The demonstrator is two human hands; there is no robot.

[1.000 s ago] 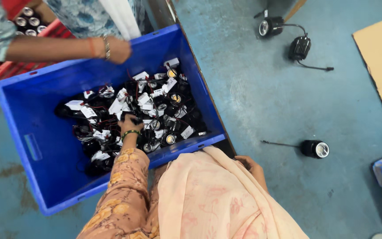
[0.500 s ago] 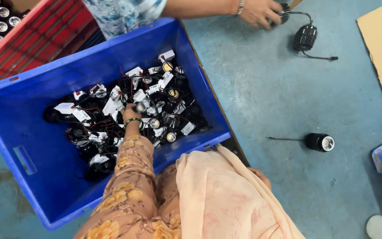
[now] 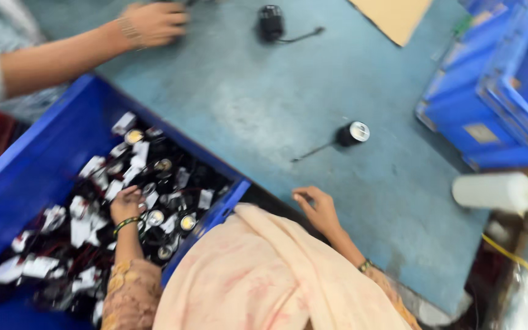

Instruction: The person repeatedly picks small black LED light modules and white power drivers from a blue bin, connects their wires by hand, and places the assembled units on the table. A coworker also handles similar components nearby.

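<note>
Small assembly or packing workshop: worn blue-green worktable (image 3: 349, 201), big blue bin (image 3: 38, 153) full of identical small black lamps (image 3: 148, 208) with white tags, more stacked blue crates (image 3: 496, 104), loose lamp units with leads (image 3: 349, 133), cardboard sheet (image 3: 392, 18), a co-worker's hand (image 3: 151, 23) alongside.

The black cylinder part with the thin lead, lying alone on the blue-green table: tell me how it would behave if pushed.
The black cylinder part lies on its side, so it would probably roll. Its thin lead looks floppy and may drag behind. It seems small, likely light.

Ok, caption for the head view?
Left hand digs into blue crate of small black lamps; right hand rests on table.
</note>
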